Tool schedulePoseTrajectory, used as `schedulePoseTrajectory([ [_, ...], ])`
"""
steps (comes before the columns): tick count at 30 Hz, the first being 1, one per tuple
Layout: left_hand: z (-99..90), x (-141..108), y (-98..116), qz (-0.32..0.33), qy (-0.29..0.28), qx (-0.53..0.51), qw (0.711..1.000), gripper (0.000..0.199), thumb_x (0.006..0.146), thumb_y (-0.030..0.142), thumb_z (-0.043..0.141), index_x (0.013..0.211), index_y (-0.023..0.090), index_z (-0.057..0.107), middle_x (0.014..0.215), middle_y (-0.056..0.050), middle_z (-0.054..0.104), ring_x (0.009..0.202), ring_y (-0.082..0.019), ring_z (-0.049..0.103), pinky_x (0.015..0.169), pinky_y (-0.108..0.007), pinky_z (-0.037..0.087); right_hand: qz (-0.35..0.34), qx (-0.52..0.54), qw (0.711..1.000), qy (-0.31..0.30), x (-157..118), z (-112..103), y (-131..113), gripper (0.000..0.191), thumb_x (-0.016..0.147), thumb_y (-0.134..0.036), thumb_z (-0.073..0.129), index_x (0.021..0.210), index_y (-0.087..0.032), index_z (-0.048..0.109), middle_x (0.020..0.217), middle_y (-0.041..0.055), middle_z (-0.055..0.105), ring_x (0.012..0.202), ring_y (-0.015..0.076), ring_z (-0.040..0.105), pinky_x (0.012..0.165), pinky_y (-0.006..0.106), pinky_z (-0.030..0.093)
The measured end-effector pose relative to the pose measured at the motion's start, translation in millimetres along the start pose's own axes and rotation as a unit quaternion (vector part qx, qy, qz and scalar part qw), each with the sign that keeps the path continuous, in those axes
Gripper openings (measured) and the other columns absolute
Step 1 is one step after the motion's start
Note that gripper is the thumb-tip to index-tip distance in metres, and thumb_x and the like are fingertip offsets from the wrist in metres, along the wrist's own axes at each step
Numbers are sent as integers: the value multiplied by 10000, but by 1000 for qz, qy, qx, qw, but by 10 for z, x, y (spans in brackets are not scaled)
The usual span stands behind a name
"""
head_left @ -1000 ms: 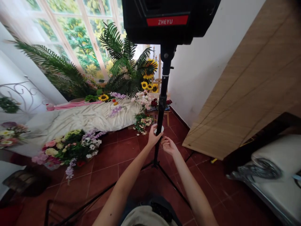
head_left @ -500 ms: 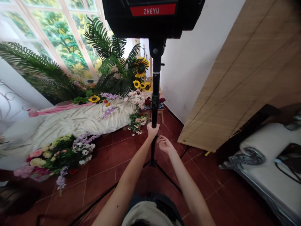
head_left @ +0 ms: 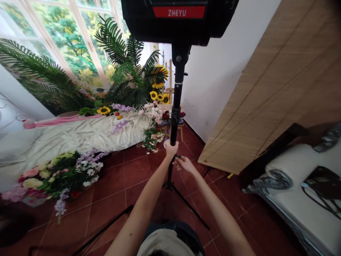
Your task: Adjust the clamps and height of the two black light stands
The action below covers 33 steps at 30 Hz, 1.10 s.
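Black stand (head_left: 174, 129) upright on red tiled floor (head_left: 138, 177), directly in front of the person; black unit (head_left: 178, 30) (red label reads ZHEYU) mounted at its top. Left hand (head_left: 172, 149) wrapped round the stand's pole below the middle joint, fingers closed on it. Right hand (head_left: 185, 164) just right of the pole and slightly lower, fingers bent, tips at a small dark knob (head_left: 178, 156) on the stand; can't tell whether they pinch it. Left of the stand: cream cloth (head_left: 117, 129), with a big mixed flower arrangement (head_left: 50, 174) nearer the person. Behind the stand, to its left: palm plant (head_left: 131, 74) and sunflowers (head_left: 153, 95). Right of the stand: tan slatted panel (head_left: 245, 99), then a white sofa (head_left: 287, 160) with silver carved trim farther right.
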<state>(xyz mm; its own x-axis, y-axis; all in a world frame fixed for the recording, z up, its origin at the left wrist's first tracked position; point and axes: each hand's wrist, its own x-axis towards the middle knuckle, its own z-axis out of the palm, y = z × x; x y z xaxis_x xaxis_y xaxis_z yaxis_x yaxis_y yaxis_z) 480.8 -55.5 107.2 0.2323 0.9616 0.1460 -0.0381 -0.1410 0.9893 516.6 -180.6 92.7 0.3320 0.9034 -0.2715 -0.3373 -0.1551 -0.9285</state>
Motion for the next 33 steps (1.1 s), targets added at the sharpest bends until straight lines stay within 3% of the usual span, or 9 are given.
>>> schedulePoseTrajectory([
  [3, 0, -2, -18, 2, 2, 13, 1000, 245, 595, 242, 679, 502, 163, 466, 478, 34, 428, 463, -75, 419, 441, -187, 298, -121, -194, 970, 78, -72, -38, 16, 144, 768, -186, 647, 871, -236, 559, 932, 57, 636, 865, 156, 601, 540, 174, 467],
  [6, -8, -9, -16, 5, -4, 24, 1000, 267, 614, 250, 669, 494, 169, 445, 474, 36, 417, 457, -73, 406, 434, -190, 289, -192, -260, 937, 133, -120, -101, 54, 318, 699, -218, 711, 976, -263, 562, 1089, 55, 576, 1016, 179, 543, 564, 178, 457],
  [9, -19, -19, -2, 7, -15, 20, 1000, 281, 619, 256, 664, 480, 173, 435, 467, 37, 407, 450, -73, 397, 438, -198, 283, -150, -237, 953, 118, -93, -128, 129, 315, 662, -367, 735, 892, -222, 576, 902, 31, 599, 764, 151, 575, 475, 192, 439],
  [12, -20, -21, 2, 10, -13, 8, 1000, 268, 602, 257, 674, 480, 167, 453, 482, 28, 435, 460, -76, 413, 456, -202, 295, -72, -163, 981, 79, -31, -97, 172, 311, 757, -499, 597, 722, -191, 576, 635, -12, 547, 490, 103, 480, 395, 205, 400],
  [15, -14, -13, -13, 23, -17, 5, 1000, 249, 612, 258, 667, 493, 160, 471, 494, 22, 454, 470, -78, 426, 465, -199, 311, -119, -159, 974, 107, -11, -54, 80, 252, 715, -418, 665, 664, -188, 575, 567, -35, 516, 475, 91, 449, 436, 200, 407],
  [19, -20, -2, -38, 27, -20, 16, 999, 281, 620, 256, 658, 481, 166, 431, 479, 35, 415, 458, -65, 389, 448, -189, 296, -257, -170, 940, 148, -54, 17, -408, 263, 625, -274, 754, 824, -191, 604, 824, 11, 612, 676, 110, 530, 641, 225, 479],
  [24, -36, -7, -33, 26, -34, -1, 999, 309, 605, 257, 666, 472, 170, 401, 471, 46, 384, 438, -49, 336, 425, -188, 268, -418, -131, 895, 82, -3, 361, -1424, 670, 606, -334, 791, 1174, -261, 443, 1092, 40, 569, 972, 148, 559, 859, 311, 480],
  [28, -30, -7, -29, 27, -18, -6, 999, 302, 583, 254, 680, 463, 172, 416, 468, 34, 400, 445, -62, 359, 427, -200, 274, -451, -149, 880, 27, 131, 730, -1969, 616, 617, -395, 783, 1125, -237, 471, 1003, 27, 603, 915, 149, 585, 851, 326, 476],
  [33, -36, -28, -36, 14, -14, 36, 999, 296, 614, 291, 678, 460, 157, 463, 467, 20, 426, 453, -83, 415, 446, -209, 307, -387, -184, 903, -20, 269, 878, -2100, 361, 693, -466, 694, 806, -159, 542, 643, -24, 565, 579, 109, 547, 626, 282, 468],
])
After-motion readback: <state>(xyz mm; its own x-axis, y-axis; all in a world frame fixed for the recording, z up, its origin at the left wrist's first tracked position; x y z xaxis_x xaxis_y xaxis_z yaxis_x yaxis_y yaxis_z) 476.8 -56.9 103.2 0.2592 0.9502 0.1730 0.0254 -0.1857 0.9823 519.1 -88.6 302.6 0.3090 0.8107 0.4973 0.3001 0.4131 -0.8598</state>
